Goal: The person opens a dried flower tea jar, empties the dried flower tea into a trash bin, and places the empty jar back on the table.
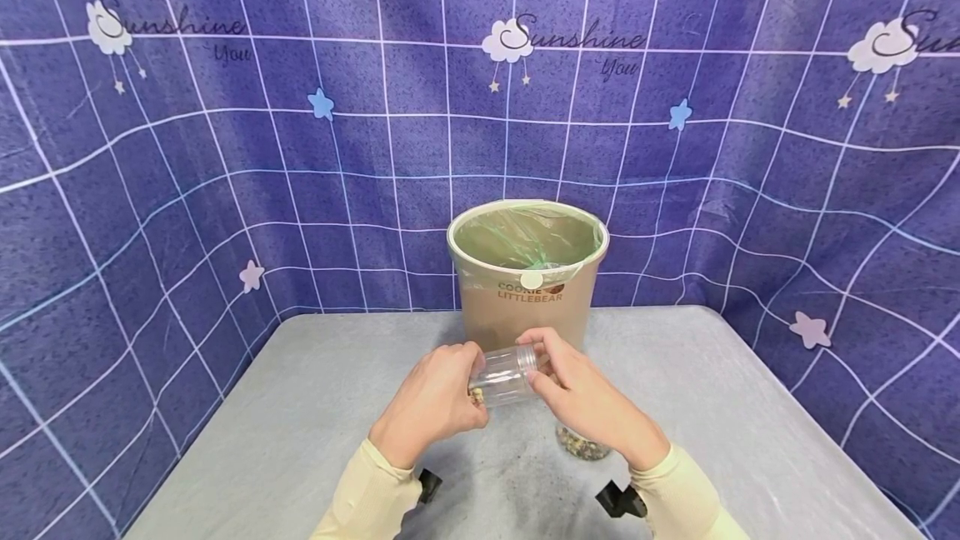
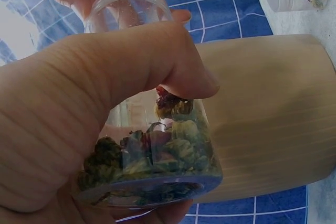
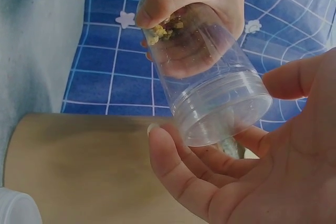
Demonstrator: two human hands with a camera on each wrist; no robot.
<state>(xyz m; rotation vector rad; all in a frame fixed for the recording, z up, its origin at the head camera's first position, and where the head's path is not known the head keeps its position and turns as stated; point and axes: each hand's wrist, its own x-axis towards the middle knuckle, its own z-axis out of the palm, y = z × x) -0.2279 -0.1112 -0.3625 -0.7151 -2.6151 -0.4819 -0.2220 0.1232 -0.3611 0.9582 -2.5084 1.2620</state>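
My left hand [image 1: 435,397] grips a clear plastic jar [image 1: 504,375] around its base end, thumb across the side. In the left wrist view dried flowers and leaves [image 2: 181,153], green, yellowish and dark red, lie at the bottom of this jar. My right hand [image 1: 583,390] is at its other end, thumb and fingers curled loosely around the ribbed clear collar [image 3: 223,106]. That end faces the right palm, and the jar is tilted between both hands. A second jar [image 1: 583,445] with dried flowers stands on the table, partly hidden behind my right hand.
Behind the hands stands a beige bin [image 1: 480,315] with a pale rim and a clear green-tinted bag [image 1: 495,236] inside. The grey table [image 1: 330,407] meets a blue gridded curtain [image 1: 360,190] at the back and sides. Small dark specks [image 1: 525,482] lie near the front.
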